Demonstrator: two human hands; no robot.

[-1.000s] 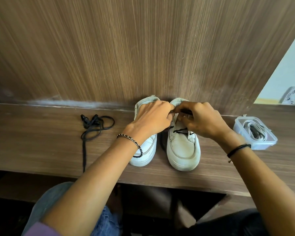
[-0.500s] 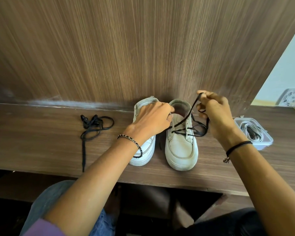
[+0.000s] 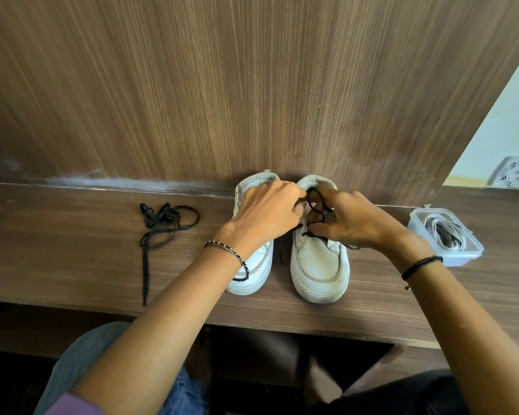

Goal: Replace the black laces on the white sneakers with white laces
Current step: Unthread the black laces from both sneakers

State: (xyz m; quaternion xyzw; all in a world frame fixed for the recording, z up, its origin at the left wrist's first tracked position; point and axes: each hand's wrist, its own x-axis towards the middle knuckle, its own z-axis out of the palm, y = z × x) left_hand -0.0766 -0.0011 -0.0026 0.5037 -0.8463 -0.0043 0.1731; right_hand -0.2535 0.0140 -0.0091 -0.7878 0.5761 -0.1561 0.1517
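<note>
Head view: two white sneakers stand side by side, toes toward the viewer, on a wooden table, heels against a wood-grain back panel. The laced sneaker sits under the right arm and carries a black lace across its lower eyelets, with slack rising in a loose loop over the opening. The right grip is narrow, fingers curled, pinching that lace above the tongue; one end trails out past the wrist side of the shoe. The left grip is also narrow, fingers curled onto the collar of the laced sneaker where the loop starts; whether it touches the lace itself cannot be told. The other sneaker lies largely hidden under the left wrist. A second black lace lies in a loose tangle on the table, well apart to the left. A clear plastic tub stands at the right, holding coiled white laces. A beaded bracelet circles the left wrist; a black cord band circles the right.
</note>
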